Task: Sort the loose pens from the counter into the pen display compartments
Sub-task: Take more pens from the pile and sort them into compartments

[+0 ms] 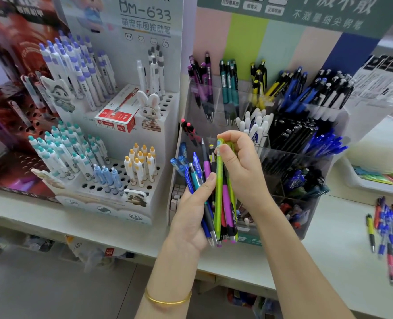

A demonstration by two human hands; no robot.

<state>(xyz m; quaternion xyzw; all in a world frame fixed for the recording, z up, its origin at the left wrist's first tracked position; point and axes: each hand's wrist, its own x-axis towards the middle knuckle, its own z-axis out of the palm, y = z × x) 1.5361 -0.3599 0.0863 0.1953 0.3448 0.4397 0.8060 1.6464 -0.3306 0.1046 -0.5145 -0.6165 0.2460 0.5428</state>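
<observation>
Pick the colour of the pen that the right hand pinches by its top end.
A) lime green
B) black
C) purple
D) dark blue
A: the right hand pinches the top of the lime-green pen, which stands in the bundle of pens that the left hand grips.

— The loose pens (387,236) on the counter (329,249)?
— Blurred; cut off by the right edge; uncountable.
— The pen display (340,127)?
— Front compartments hidden behind the right hand (243,173); the header sign (306,10) cut by the top edge; red stand (11,65) at left blurred.
</observation>
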